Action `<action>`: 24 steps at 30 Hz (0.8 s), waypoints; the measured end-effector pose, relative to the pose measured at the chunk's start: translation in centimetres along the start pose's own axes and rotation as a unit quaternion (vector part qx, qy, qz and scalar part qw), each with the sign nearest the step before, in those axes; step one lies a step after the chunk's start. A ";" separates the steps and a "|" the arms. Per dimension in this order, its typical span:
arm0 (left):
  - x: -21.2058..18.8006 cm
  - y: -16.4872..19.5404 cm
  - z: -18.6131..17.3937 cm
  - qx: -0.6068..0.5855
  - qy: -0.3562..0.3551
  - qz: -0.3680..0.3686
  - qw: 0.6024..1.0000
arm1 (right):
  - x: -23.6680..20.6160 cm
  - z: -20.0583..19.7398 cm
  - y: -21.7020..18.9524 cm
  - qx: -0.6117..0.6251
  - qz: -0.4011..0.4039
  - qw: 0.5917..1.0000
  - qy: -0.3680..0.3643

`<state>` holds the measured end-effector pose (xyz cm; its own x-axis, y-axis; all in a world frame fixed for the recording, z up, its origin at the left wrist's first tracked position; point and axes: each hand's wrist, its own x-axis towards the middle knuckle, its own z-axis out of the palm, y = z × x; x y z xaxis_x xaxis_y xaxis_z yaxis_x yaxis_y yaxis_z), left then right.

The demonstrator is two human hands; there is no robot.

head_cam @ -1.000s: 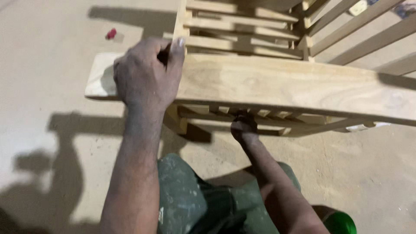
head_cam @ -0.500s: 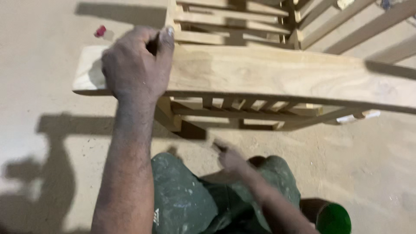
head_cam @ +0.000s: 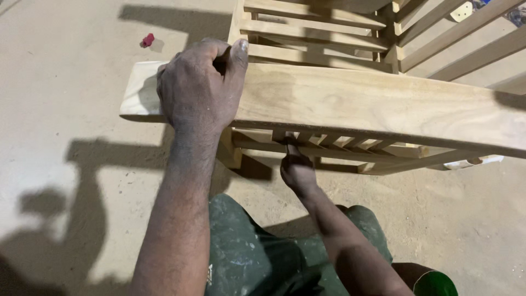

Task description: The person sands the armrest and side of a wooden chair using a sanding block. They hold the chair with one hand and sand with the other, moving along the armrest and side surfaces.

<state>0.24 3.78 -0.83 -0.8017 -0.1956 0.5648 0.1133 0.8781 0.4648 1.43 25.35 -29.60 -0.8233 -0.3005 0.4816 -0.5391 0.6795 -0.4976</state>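
the left hand (head_cam: 200, 87) is curled tight over the near end of a pale wooden armrest plank (head_cam: 372, 107), thumb hooked on its far edge. the right hand (head_cam: 297, 167) reaches up beneath the plank, fingers pinched against a slat (head_cam: 329, 151) of the wooden chair frame (head_cam: 312, 30); whether it holds anything cannot be told. the frame stands on a sandy floor (head_cam: 66, 98), a small red object (head_cam: 147, 40) lying beyond.

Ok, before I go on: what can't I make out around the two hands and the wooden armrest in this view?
- Head view: the right hand reaches under the wooden armrest; its fingertips, and anything they pinch, are hidden by the slats.
- Left hand: palm and curled fingers hide the armrest's surface beneath.
- Green object: cut off by the bottom edge.
- Small red object on the floor: too small to identify.
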 end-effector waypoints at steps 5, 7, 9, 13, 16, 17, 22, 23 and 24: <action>-0.2 0.0 0.2 0.003 -0.012 -0.009 1.000 | 0.9 2.9 1.6 -0.106 0.178 0.970 -0.124; -0.2 0.3 -0.1 0.001 -0.023 -0.015 1.000 | 2.2 3.5 2.7 -0.135 0.146 0.972 -0.129; -0.1 0.6 -0.6 0.000 0.004 0.016 1.000 | 2.9 4.0 3.9 -0.135 0.094 0.980 -0.111; 0.0 1.3 -1.4 -0.001 0.019 0.044 0.999 | 0.4 4.0 4.2 -0.123 0.068 0.980 -0.140; 0.1 1.2 -1.2 -0.004 0.014 0.026 1.000 | -2.7 3.3 2.6 -0.135 0.092 0.977 -0.135; 0.1 1.0 -1.0 -0.002 0.024 0.028 0.999 | -2.9 3.0 2.2 -0.139 0.095 0.977 -0.127; 0.0 0.5 -0.2 -0.024 -0.007 0.002 1.000 | 0.9 2.6 1.5 -0.166 -0.032 0.979 0.113; 0.0 0.6 -0.2 -0.020 -0.006 0.003 1.000 | 1.5 2.5 1.5 -0.109 0.060 0.992 0.018; 0.0 0.7 -0.4 -0.013 -0.004 0.003 1.000 | 1.7 2.4 1.2 -0.046 0.148 0.985 -0.080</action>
<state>0.56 4.19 -0.25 -0.8056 -0.1865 0.5623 0.1336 0.8675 0.4792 -1.04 24.04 -31.14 -0.9632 -0.1768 0.2024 -0.2594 0.8084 -0.5284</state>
